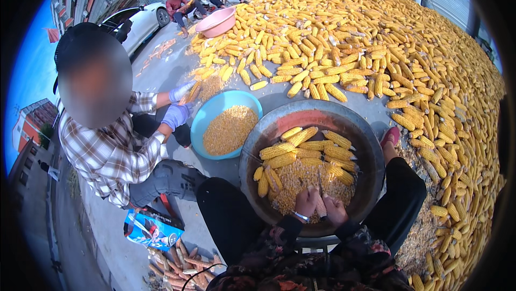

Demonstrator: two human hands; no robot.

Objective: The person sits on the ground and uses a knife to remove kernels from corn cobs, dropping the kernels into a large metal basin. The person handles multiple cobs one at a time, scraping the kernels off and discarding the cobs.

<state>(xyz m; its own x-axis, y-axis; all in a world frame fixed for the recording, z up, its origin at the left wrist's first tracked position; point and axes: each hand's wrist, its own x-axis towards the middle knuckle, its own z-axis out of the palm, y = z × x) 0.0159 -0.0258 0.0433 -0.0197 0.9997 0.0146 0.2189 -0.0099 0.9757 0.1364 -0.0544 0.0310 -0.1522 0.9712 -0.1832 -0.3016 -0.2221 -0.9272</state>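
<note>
My left hand (306,201) is closed on one side of a mostly stripped, pinkish corn cob (321,207). On its other side, the fingers of my right hand (335,209) are closed against the same cob. A thin dark rod-like tool (320,180) sticks out between my hands, pointing away from me; which hand grips it is hard to see. Both hands are over a wide metal basin (371,145) between my knees. Inside it, loose corn kernels (300,176) lie under my hands, and several unshelled yellow ears (278,150) rest towards the far side.
A person in a plaid shirt (109,158) sits at my left, gloved hands on an ear (190,92). Beside my basin stands a light-blue basin (195,129) of kernels. Ears form a large heap (363,41) ahead and right. Bare cobs (185,266) lie lower left, near a printed blue box (151,230).
</note>
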